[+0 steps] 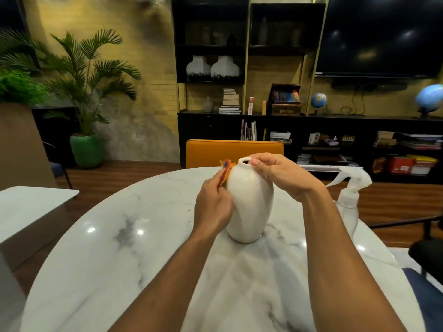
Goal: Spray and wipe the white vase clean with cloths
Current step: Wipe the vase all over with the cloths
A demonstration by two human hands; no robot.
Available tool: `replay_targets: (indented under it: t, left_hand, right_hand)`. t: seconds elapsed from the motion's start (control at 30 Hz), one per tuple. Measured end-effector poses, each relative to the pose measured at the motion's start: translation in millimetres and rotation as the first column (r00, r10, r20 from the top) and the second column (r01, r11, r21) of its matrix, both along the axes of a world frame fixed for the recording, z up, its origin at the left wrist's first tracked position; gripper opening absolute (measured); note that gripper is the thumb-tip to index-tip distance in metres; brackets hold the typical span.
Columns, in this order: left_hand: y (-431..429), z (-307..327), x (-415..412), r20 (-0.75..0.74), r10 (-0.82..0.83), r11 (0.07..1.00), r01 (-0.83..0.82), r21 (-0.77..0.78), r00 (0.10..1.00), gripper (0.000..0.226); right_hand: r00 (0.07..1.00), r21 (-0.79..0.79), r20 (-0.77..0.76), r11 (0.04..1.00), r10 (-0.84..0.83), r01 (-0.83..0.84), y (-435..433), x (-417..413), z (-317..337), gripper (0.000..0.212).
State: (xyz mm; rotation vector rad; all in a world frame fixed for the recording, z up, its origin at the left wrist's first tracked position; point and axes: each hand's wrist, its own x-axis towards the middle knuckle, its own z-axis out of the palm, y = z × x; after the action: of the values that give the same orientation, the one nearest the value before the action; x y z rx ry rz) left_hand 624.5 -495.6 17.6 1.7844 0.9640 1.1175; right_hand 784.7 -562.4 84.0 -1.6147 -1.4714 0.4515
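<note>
A white egg-shaped vase [250,204] stands upright on the round marble table [119,248], near its middle. My left hand [212,204] presses an orange cloth [226,170] against the vase's upper left side; only a corner of the cloth shows above my fingers. My right hand [280,174] grips the vase's neck and rim from the right, thumb at the mouth. A clear spray bottle [348,200] stands on the table to the right of the vase, untouched, its nozzle pointing left.
An orange chair back [233,152] rises behind the table's far edge. A second white tabletop [31,204] lies at left. A dark chair [426,248] sits at right. Shelves, a screen and potted plants line the far wall.
</note>
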Motion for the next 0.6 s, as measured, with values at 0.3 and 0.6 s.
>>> replay_targets:
  t: [0.3,0.6]
  left_hand:
    - [-21.5,-40.8,-20.5,-0.195,-0.197,0.961,0.151,-0.23,0.961,0.057]
    - [-54.0,-34.6,-7.9,-0.178,0.18,0.832,-0.054,0.553,0.967,0.063]
  right_hand:
    - [0.961,-0.016,0.256,0.994,-0.103,0.111,-1.3,-6.8,10.0,0.032]
    - [0.959,-0.017,0.195,0.977,-0.207,0.215,4.3,-25.1,14.8,0.07]
